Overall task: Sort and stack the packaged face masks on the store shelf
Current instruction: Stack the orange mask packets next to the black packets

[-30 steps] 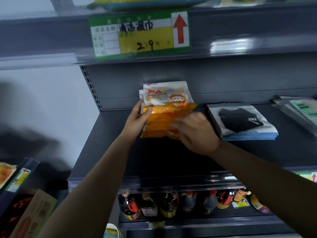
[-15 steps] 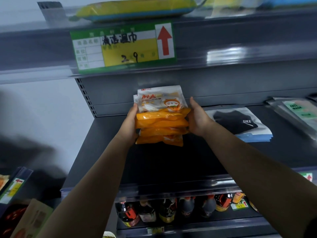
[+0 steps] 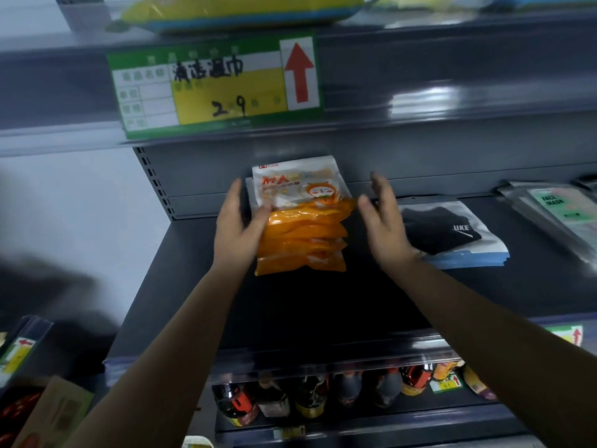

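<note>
Right hand (image 3: 384, 221): now lifted off orange mask packs (image 3: 302, 236), fingers straight, holding nothing. Left hand (image 3: 237, 229): flat against stack's left edge, thumb on top.

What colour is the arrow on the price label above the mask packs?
Red, on a white field of the price label; the head view shows it.

Head-worn view faces forward and slightly down, close to the shelf (image 3: 193, 286).
</note>
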Demonstrator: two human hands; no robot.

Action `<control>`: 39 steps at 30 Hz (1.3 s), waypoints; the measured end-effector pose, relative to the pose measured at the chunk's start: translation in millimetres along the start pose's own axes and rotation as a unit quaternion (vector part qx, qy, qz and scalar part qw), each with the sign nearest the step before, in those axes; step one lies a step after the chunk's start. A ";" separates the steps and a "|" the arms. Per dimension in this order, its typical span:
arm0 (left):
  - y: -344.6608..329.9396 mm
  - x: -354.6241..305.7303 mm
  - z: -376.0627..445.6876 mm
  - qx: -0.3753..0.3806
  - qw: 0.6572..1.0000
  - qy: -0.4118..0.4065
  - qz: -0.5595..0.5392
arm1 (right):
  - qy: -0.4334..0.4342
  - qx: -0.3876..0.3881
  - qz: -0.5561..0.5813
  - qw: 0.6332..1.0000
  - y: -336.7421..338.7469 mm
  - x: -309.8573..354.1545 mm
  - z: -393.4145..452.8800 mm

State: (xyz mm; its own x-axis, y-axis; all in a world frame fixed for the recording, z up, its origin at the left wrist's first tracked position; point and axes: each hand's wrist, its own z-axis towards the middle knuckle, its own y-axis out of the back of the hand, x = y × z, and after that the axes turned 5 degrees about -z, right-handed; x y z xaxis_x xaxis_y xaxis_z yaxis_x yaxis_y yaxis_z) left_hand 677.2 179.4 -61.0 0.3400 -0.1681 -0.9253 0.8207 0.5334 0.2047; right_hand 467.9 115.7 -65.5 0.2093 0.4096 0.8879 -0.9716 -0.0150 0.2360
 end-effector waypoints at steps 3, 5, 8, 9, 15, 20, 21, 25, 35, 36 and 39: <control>-0.3 -3.0 0.5 0.055 0.904 -0.286 0.314 | 0.403 0.024 -0.320 0.857 16.3 -3.5 -23.1; -7.9 3.9 5.7 0.088 0.821 -0.369 0.426 | 0.510 0.048 -0.390 0.765 19.5 -15.9 -27.6; -19.9 12.9 6.3 0.111 0.725 -0.427 0.528 | 0.513 0.098 -0.425 0.740 14.8 -28.5 -32.6; -22.1 15.6 6.4 0.106 0.711 -0.436 0.541 | 0.496 0.110 -0.444 0.738 11.4 -32.3 -33.7; -22.6 21.1 5.9 0.093 0.713 -0.440 0.538 | 0.403 0.191 -0.527 0.723 -9.5 -43.0 -30.8; -19.1 21.3 12.4 0.102 0.723 -0.435 0.527 | 0.392 0.213 -0.534 0.718 -12.5 -33.2 -28.6; -18.7 21.0 13.1 0.109 0.728 -0.428 0.525 | 0.389 0.217 -0.536 0.718 -11.7 -32.5 -28.7; -20.0 19.2 15.0 0.132 0.746 -0.399 0.517 | 0.355 0.219 -0.583 0.697 -12.8 -34.6 -25.6; -21.1 13.8 17.5 0.130 0.766 -0.387 0.496 | 0.344 0.190 -0.575 0.717 -40.4 -28.7 -21.9; -21.3 14.5 16.5 0.125 0.767 -0.387 0.497 | 0.366 0.169 -0.545 0.735 -36.7 -27.7 -24.8; -20.5 18.6 13.8 0.111 0.768 -0.391 0.495 | 0.440 0.090 -0.443 0.776 -18.6 -27.3 -33.3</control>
State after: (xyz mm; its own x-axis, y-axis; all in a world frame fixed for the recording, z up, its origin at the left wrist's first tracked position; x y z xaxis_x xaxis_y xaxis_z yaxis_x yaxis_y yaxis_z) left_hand 673.0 153.9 -78.1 0.9485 -0.2642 0.1749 0.0119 0.5813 0.8136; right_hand 476.6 135.2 -107.2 0.5536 0.7945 -0.2496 -0.4414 0.5341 0.7211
